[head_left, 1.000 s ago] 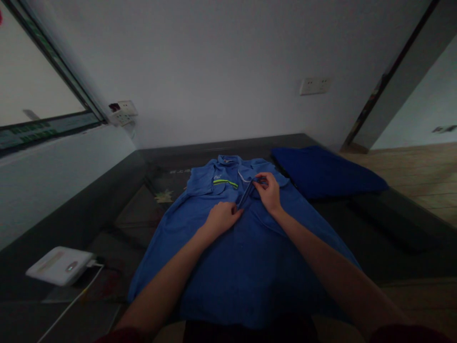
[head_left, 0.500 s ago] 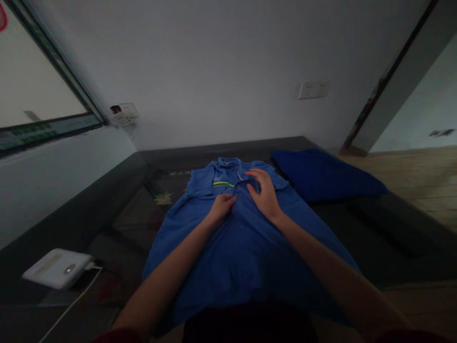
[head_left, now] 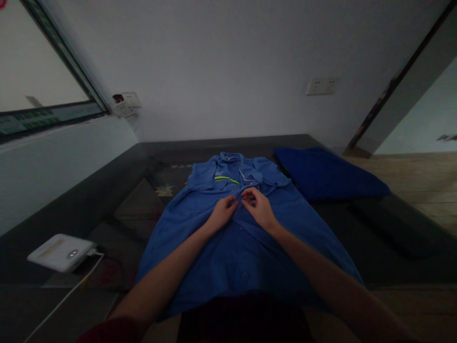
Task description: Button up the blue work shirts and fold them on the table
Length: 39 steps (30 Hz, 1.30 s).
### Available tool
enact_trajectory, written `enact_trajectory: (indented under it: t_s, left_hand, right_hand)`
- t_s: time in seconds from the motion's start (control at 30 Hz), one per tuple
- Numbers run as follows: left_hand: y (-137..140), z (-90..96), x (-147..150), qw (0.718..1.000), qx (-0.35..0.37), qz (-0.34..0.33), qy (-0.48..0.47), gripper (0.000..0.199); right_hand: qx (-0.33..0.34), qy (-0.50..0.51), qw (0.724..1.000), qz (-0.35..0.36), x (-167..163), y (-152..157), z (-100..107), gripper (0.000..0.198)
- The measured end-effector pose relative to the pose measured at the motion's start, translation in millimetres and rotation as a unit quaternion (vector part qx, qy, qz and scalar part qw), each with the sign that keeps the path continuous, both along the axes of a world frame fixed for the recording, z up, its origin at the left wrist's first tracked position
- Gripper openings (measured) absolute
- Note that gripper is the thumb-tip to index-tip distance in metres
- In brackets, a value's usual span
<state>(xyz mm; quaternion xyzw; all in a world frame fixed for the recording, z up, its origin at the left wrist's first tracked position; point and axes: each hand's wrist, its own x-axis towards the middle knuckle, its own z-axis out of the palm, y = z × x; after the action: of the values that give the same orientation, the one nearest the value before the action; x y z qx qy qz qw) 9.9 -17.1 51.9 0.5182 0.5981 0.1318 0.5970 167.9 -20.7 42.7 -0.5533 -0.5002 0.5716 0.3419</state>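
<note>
Left hand (head_left: 222, 213) and right hand (head_left: 260, 208) fingertip to fingertip mid-chest on the flat blue shirt (head_left: 246, 238) — both pinching its front edges.

Home room: dark bed platform (head_left: 107, 200), wall sockets (head_left: 322, 86), window (head_left: 32, 62).

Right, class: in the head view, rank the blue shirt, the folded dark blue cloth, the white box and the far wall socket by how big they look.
1. Blue shirt
2. Folded dark blue cloth
3. White box, though it lies nearer the camera
4. Wall socket
</note>
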Motion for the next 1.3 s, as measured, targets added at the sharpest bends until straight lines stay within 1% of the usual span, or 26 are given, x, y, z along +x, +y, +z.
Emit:
enact_trajectory:
  t_s: [0.13,0.27,0.33,0.53,0.73,0.87,1.0,1.1,1.17,1.3]
  left_hand:
    - [0.6,8.4,3.0,0.997,0.034,-0.04,0.061,0.018]
    - [0.8,18.2,4.7,0.989,0.074,-0.08,0.095,0.017]
    - [1.7,22.1,5.0,0.987,0.09,-0.088,0.102,0.017]
    - [3.7,25.6,5.5,0.986,0.093,-0.096,0.097,0.017]
    - [2.6,26.4,7.2,0.984,0.081,-0.114,0.108,0.018]
    - [3.3,28.5,8.1,0.984,0.078,-0.115,0.112,0.021]
    - [4.0,29.9,9.0,0.983,0.071,-0.114,0.122,0.021]
    - [3.1,29.2,9.4,0.983,0.07,-0.11,0.131,0.02]
    - [1.9,27.9,9.4,0.982,0.072,-0.112,0.13,0.02]
    - [-1.0,24.8,9.3,0.983,0.077,-0.116,0.119,0.018]
  right_hand:
    - [0.034,-0.011,0.999,0.001,-0.2,-1.7,1.7,0.018]
    - [0.055,-0.02,0.998,0.029,2.5,0.2,3.2,0.014]
    - [0.065,-0.023,0.997,0.047,4.0,1.4,4.6,0.011]
    - [0.088,-0.032,0.991,0.092,5.8,2.7,6.7,0.009]
    - [0.124,-0.047,0.985,0.106,8.6,4.8,4.4,0.012]
    - [0.111,-0.039,0.989,0.094,10.3,8.0,5.8,0.01]
    - [0.09,-0.037,0.994,0.047,8.5,6.9,8.3,0.006]
    - [0.075,-0.041,0.996,0.018,7.0,4.9,7.8,0.007]
    - [0.07,-0.039,0.996,0.026,6.8,4.4,6.2,0.009]
    - [0.076,-0.031,0.994,0.072,7.8,5.3,2.5,0.01]
